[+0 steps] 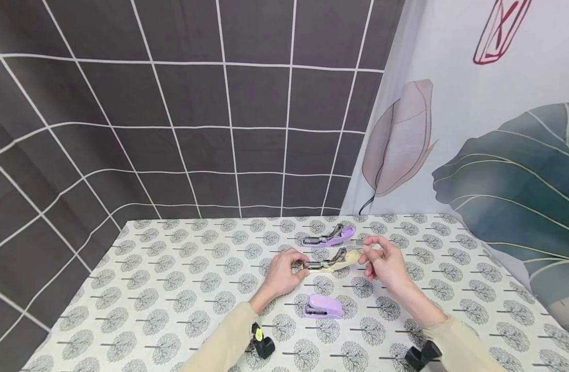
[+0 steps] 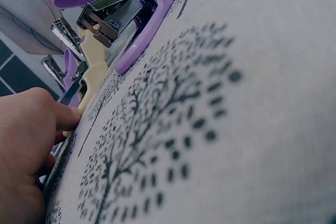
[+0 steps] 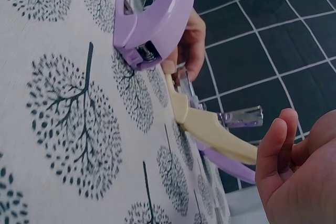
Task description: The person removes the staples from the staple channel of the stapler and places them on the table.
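An opened cream stapler (image 1: 333, 265) lies lengthwise on the patterned cloth, its metal parts exposed. My left hand (image 1: 283, 272) pinches its left end; in the left wrist view, the fingers of that hand (image 2: 26, 150) hold it low against the cloth. My right hand (image 1: 385, 264) is at the stapler's right end, fingers bent and close together. In the right wrist view, the right hand (image 3: 302, 174) overlaps the end of the cream stapler (image 3: 215, 132); contact and anything small between the fingertips cannot be made out.
Behind the cream stapler lies an opened purple stapler (image 1: 333, 238). A closed purple stapler (image 1: 325, 306) lies nearer the front, between the forearms. The table (image 1: 182, 305) has a tree-print cloth. A dark grid curtain (image 1: 191, 103) and a pale leaf-print curtain (image 1: 452, 113) hang behind.
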### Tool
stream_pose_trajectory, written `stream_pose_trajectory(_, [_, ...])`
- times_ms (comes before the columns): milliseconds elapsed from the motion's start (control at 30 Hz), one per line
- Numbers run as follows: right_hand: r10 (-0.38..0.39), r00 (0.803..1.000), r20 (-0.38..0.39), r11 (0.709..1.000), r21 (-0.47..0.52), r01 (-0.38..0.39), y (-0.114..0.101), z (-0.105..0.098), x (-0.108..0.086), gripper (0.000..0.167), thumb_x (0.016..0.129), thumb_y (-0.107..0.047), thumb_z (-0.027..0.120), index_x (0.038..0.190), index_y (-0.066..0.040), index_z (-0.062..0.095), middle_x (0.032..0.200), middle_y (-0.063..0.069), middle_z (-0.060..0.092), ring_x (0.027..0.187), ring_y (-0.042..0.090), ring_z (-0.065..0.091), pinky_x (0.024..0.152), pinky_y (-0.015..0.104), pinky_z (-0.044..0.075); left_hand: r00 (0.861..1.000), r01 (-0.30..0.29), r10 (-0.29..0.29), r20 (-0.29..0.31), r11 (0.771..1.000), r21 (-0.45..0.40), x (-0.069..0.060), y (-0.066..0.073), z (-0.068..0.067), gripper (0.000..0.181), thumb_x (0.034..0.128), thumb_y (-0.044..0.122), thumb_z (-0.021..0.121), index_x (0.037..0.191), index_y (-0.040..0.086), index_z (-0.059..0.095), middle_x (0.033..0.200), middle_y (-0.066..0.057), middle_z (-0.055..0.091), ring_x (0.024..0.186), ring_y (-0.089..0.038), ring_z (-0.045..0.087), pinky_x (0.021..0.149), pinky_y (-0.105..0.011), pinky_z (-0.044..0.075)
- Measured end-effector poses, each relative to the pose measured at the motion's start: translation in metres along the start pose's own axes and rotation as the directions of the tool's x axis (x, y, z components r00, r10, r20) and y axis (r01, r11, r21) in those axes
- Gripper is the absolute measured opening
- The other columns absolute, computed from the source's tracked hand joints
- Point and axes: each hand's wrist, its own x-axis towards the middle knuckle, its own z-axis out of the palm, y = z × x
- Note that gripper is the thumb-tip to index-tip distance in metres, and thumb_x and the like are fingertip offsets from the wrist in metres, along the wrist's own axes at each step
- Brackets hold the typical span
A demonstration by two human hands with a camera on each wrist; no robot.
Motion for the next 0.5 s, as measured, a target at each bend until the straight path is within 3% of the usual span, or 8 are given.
stream_pose_trajectory(500, [0.036,0.999,-0.023,0.999,-0.017,-0.036,0.012,-0.015,-0.001,0.028,0.104,-0.004,0.047,0.130,0.004,0.042,0.079,0.010,0.067,0.055,0.011,0.056,0.053,0.028,0.053,1.000,0.013,-0.013,0.009,1.000,0.000,0.000,0.001,0.000,0.021,0.0806,0.010,0.079,0.101,0.012,0.074,0.101,0.002,0.070,0.098,-0.021,0.062,0.093,-0.046,0.045])
